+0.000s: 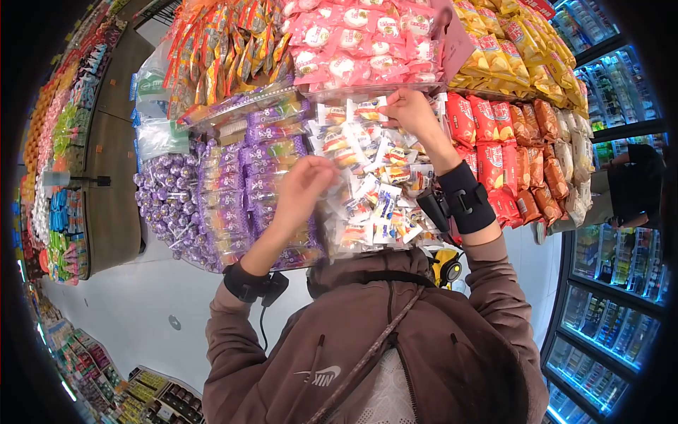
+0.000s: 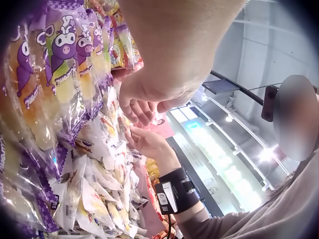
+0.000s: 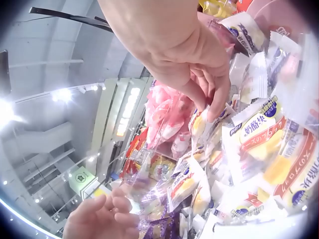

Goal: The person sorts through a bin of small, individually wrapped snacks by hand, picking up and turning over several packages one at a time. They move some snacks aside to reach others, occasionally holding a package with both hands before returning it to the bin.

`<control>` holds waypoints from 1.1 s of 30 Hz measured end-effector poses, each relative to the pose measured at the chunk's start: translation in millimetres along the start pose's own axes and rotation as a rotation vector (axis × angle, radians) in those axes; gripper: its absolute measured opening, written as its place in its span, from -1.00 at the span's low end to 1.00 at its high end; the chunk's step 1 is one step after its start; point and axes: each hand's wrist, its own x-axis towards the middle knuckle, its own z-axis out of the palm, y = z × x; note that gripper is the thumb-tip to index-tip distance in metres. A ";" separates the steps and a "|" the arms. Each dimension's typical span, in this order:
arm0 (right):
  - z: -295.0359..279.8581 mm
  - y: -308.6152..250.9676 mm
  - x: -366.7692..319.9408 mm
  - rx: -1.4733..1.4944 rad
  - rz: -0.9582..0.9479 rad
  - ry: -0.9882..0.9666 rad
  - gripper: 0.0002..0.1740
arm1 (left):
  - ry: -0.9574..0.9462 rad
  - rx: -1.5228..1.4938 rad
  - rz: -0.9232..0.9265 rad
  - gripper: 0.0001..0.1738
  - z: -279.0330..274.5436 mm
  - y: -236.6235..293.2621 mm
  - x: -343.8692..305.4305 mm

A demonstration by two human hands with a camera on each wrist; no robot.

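My right hand (image 1: 414,114) pinches the end of a small white snack packet (image 1: 366,110) at the back of a heaped bin. In the right wrist view, the thumb and fingertips meet on the wrapper of that packet (image 3: 198,125), which shows yellow. Many similar white packets (image 1: 385,201) with red and blue print lie loosely under and around both hands. My left hand (image 1: 308,182) hovers at the left side of this heap, its fingers loosely bent and holding nothing. Purple-edged jelly packs (image 1: 265,194) lie just left of it.
Pink packets (image 1: 349,42) fill the bin behind, beside orange-and-yellow packets (image 1: 240,56). Red packets (image 1: 487,155) lie to the right, purple lollipops (image 1: 169,191) to the left. A pink divider (image 1: 458,44) stands at the back. Lit drink coolers (image 1: 614,261) and another person (image 1: 632,187) are at far right.
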 end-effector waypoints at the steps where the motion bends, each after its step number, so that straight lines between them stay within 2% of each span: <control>1: 0.3 2.1 2.4 -0.018 0.004 0.004 -0.83 | -0.009 -0.015 -0.002 -0.81 -0.1 -1.0 0.8; 4: 0.1 10.4 6.6 -0.041 -0.015 0.024 -0.81 | -0.031 -0.020 0.012 -0.81 0.0 0.7 2.1; 8: -14.0 17.4 7.3 -0.212 -0.134 0.007 -0.80 | -0.030 -0.019 0.022 -0.81 1.9 0.9 2.4; 10: -21.4 5.4 -4.8 -0.233 -0.166 0.025 -0.80 | -0.032 -0.018 0.021 -0.82 2.9 1.9 2.5; 13: -25.2 -18.9 -29.1 -0.440 -0.338 0.176 -0.81 | -0.033 -0.007 0.021 -0.83 3.3 2.4 2.1; 14: -25.6 -26.5 -38.0 -0.469 -0.260 0.143 -0.80 | -0.033 -0.010 0.021 -0.83 3.2 2.0 2.0; 17: -19.7 -23.0 -50.5 -0.848 -0.336 0.175 -0.73 | -0.028 -0.013 0.017 -0.83 3.8 0.9 2.5; 20: -5.9 -14.4 -53.5 -1.089 -0.319 0.209 -0.64 | -0.019 -0.005 0.007 -0.83 5.2 0.6 2.4; 23: -1.1 -13.9 -54.7 -1.196 -0.260 0.141 -0.60 | -0.017 -0.011 0.005 -0.83 7.6 1.3 0.4; 29: -10.1 -14.2 -60.6 -1.253 -0.273 0.197 -0.64 | -0.023 -0.011 -0.010 -0.83 8.0 -1.3 -2.4; 32: -19.5 -25.8 -79.9 -1.085 -0.279 0.209 -0.63 | -0.025 0.007 -0.001 -0.82 7.6 -3.1 -3.2; 33: -20.7 -29.1 -86.1 -0.914 -0.320 0.170 -0.61 | -0.023 0.002 -0.005 -0.82 8.6 -2.6 -2.9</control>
